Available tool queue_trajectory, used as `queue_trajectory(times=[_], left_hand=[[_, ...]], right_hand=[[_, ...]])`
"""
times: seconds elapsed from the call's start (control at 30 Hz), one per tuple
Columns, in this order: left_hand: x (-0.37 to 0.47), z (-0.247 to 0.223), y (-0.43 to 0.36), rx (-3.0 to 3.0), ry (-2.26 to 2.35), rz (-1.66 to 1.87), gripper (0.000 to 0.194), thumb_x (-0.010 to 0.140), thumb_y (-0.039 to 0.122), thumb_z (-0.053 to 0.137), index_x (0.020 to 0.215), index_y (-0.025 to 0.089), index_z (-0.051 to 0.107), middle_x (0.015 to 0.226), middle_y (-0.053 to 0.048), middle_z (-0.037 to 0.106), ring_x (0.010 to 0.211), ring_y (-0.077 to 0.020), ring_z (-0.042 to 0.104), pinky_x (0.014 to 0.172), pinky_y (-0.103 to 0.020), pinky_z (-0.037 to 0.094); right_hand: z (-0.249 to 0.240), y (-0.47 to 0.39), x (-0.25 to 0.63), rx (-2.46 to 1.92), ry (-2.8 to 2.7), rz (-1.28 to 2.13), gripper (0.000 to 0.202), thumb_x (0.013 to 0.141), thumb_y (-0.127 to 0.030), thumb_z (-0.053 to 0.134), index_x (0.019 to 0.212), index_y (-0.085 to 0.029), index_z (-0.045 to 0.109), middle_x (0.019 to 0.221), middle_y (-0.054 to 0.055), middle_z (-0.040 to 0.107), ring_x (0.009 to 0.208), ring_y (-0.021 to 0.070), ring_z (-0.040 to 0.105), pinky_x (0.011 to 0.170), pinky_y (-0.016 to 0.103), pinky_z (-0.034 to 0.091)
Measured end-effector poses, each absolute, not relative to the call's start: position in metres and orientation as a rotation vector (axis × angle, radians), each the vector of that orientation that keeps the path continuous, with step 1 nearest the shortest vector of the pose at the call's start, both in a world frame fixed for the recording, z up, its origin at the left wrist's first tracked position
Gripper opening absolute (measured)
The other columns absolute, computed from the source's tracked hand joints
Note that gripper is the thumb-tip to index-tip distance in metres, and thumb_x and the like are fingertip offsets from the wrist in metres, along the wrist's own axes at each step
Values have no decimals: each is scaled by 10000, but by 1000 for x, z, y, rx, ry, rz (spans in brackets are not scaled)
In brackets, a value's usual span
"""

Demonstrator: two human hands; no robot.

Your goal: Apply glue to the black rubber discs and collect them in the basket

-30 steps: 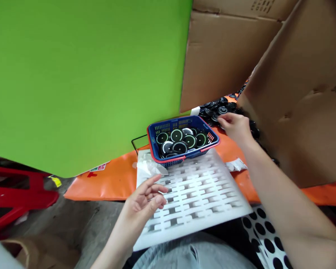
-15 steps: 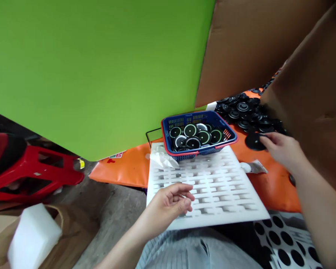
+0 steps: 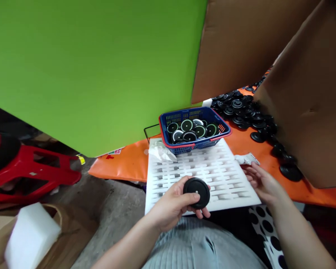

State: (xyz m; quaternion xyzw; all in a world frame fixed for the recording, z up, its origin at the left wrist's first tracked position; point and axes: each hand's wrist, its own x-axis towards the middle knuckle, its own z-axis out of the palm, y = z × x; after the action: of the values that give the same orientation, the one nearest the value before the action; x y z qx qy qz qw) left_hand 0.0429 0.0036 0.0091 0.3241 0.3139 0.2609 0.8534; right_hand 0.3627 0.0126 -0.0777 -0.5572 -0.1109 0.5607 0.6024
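Note:
A black disc [image 3: 200, 190] with a small centre point is held by my left hand [image 3: 175, 203], its thumb over the face, above the near edge of a white slotted foam board [image 3: 224, 175]. My right hand [image 3: 259, 181] is beside the board's right edge, fingers loosely curled and apart, close to a small white tube or packet [image 3: 246, 159]. A blue basket [image 3: 196, 146] with a red rim stands on the board's far end and holds several black discs with pale rings. Crumpled white paper [image 3: 161, 151] lies at its near left corner.
Black discs [image 3: 238, 108] are heaped on the orange surface [image 3: 123, 164] at right, beside cardboard [image 3: 305, 112]. A green panel [image 3: 95, 74] rises behind. Red stool [image 3: 30, 172] and white foam block [image 3: 30, 237] are at left. Sheets with black circles [image 3: 268, 226] lie low right.
The black disc has passed from my right hand to my left, which has closed on it. My right hand has moved left and down toward the board, off the pile.

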Motion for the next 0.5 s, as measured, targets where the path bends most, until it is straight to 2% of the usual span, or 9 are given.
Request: queue_trajectory(times=[0.1, 0.2, 0.3, 0.37, 0.43, 0.47, 0.5], left_hand=[[36, 9, -2, 663, 616, 509, 397, 817, 203, 673, 1187, 152, 538, 985, -114, 679, 849, -259, 740, 690, -277, 525], [29, 8, -6, 638, 625, 535, 490, 810, 223, 694, 1259, 191, 501, 1094, -126, 667, 820, -245, 746, 668, -268, 525], [22, 8, -6, 640, 654, 562, 458, 823, 239, 685, 1232, 201, 483, 1150, -135, 656, 712, -188, 732, 584, -233, 494], [20, 8, -5, 663, 671, 561, 396, 831, 255, 679, 1174, 195, 492, 1142, -128, 659, 648, -148, 705, 534, -212, 465], [22, 8, -4, 710, 671, 535, 361, 838, 286, 677, 1142, 181, 513, 1027, -96, 677, 594, -122, 671, 493, -197, 436], [24, 8, -4, 737, 667, 520, 365, 841, 306, 675, 1145, 173, 523, 933, -70, 677, 566, -113, 651, 475, -191, 422], [26, 8, -4, 765, 667, 500, 376, 843, 321, 675, 1154, 166, 532, 850, -44, 662, 542, -105, 632, 461, -185, 410]], right_hand=[[-84, 32, 368, -1277, -272, 1417, 254, 799, -321, 699, 659, -196, 529, 495, -52, 441, 345, 31, 340, 244, 97, 285], [-75, 40, 366, -1225, -345, 1414, 276, 809, -286, 674, 626, -216, 479, 509, -73, 339, 357, 23, 289, 255, 72, 271], [-52, 26, 360, -1158, -449, 1375, 148, 853, -353, 621, 755, -245, 595, 604, -25, 412, 394, 43, 339, 267, 91, 297], [-37, 6, 346, -1123, -503, 1338, 156, 851, -438, 627, 851, -284, 654, 667, 15, 484, 420, 60, 391, 276, 121, 326], [-25, -17, 322, -1116, -562, 1321, 232, 752, -478, 740, 885, -293, 697, 722, 47, 564, 459, 82, 474, 303, 166, 392], [-21, -27, 307, -1121, -611, 1331, 280, 686, -447, 803, 883, -267, 719, 746, 59, 599, 493, 106, 528, 331, 201, 441], [-18, -35, 292, -1129, -709, 1344, 297, 672, -422, 816, 902, -253, 733, 784, 66, 631, 533, 132, 570, 372, 239, 486]])
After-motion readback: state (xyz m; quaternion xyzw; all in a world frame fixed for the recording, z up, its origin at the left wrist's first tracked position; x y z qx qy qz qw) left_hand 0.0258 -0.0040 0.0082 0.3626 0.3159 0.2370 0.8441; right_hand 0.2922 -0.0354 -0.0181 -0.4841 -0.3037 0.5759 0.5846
